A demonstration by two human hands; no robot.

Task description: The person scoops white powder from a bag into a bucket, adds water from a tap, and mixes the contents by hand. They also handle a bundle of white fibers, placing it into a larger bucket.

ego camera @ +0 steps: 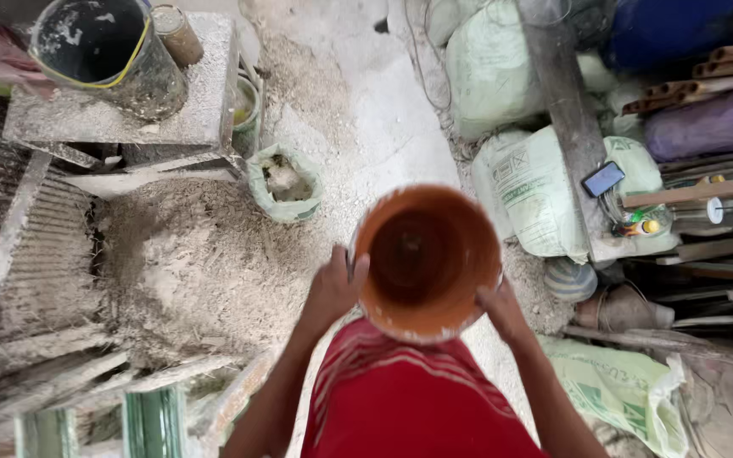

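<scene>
I hold an empty orange bucket in front of my red shirt, its open mouth facing up at the camera. My left hand grips the rim on the left side, fingers curled over the edge. On the right side my right hand clasps the rim lower down. The inside of the bucket is brown and dusty, with nothing in it. White splashes mark its near edge.
Sawdust covers the floor at left. A small green sack sits open beside a dusty machine table bearing a dark bucket. Pale sacks, a plank, a phone and wooden strips crowd the right.
</scene>
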